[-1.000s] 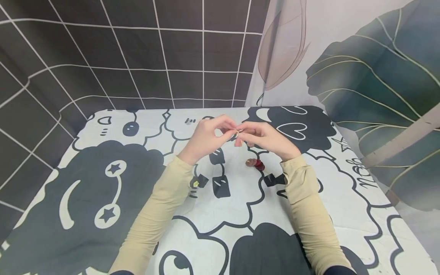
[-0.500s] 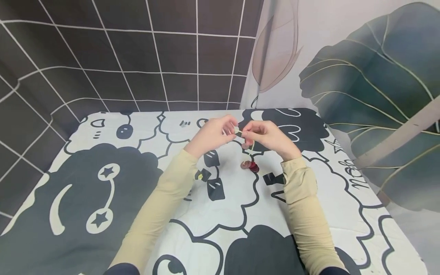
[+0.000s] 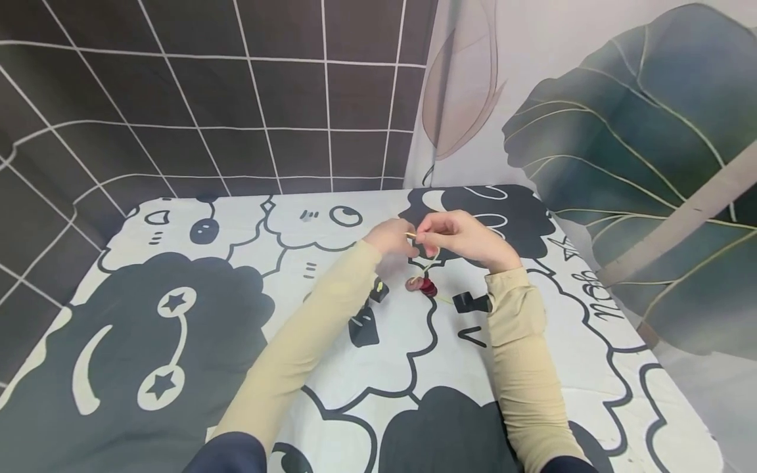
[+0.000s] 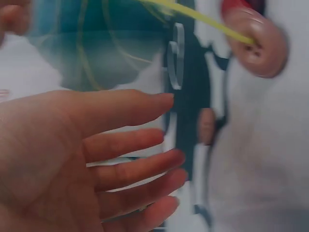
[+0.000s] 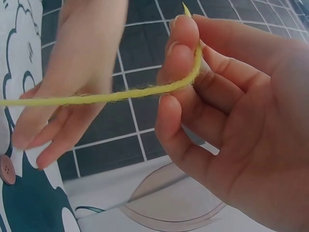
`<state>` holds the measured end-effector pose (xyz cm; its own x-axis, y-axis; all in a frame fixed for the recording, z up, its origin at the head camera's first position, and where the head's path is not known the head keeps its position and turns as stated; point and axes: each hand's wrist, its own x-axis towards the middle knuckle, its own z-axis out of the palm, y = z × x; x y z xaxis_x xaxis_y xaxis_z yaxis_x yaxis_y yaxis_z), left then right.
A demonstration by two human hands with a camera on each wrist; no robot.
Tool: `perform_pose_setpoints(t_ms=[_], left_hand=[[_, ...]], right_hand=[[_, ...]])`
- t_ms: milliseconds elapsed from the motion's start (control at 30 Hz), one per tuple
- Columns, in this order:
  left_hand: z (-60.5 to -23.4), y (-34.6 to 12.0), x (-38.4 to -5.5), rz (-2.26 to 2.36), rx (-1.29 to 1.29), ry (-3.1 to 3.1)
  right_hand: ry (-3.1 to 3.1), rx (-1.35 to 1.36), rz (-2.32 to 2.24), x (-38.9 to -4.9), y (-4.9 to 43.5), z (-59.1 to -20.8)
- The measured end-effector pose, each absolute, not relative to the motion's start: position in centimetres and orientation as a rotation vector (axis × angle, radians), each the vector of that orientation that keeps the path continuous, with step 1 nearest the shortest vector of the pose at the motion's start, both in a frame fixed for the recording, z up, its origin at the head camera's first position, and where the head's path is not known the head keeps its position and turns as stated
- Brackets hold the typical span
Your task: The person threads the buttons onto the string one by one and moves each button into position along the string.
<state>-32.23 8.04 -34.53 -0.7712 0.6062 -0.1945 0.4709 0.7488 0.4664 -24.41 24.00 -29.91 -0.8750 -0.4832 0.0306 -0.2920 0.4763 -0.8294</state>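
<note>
My right hand point(image 3: 464, 238) pinches the yellow yarn point(image 5: 130, 93) near its end, and the tip pokes up past thumb and fingers. From there the yarn runs down through a hole of a pink button point(image 4: 260, 46) that lies against red buttons point(image 3: 428, 287) on the cloth. My left hand point(image 4: 111, 154) holds nothing; its fingers are spread and fairly straight, a little blurred in the head view. Beyond its fingertips in the left wrist view, a small pink-brown button point(image 4: 206, 126) stands out against the cloth.
A black-and-white cartoon-print cloth point(image 3: 343, 407) covers the surface under both hands. A dark tile-patterned hanging point(image 3: 284, 98) rises behind and to the left, a leaf-print hanging point(image 3: 591, 151) to the right. Small black devices point(image 3: 471, 302) sit at the wrists.
My left hand has let go of the yarn, turned over and dropped lower beside the right hand. The right hand keeps its pinch, and the yarn shows more below it. The view has shifted slightly.
</note>
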Motion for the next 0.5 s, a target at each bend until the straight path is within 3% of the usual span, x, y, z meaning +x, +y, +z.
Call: perform_pose_setpoints(t_ms=[500], left_hand=[[-37.5, 10.3, -33.1, 0.587, 0.683, 2.68]], right_hand=[[2.536, -0.683, -1.243, -24.4, 24.3, -30.1]])
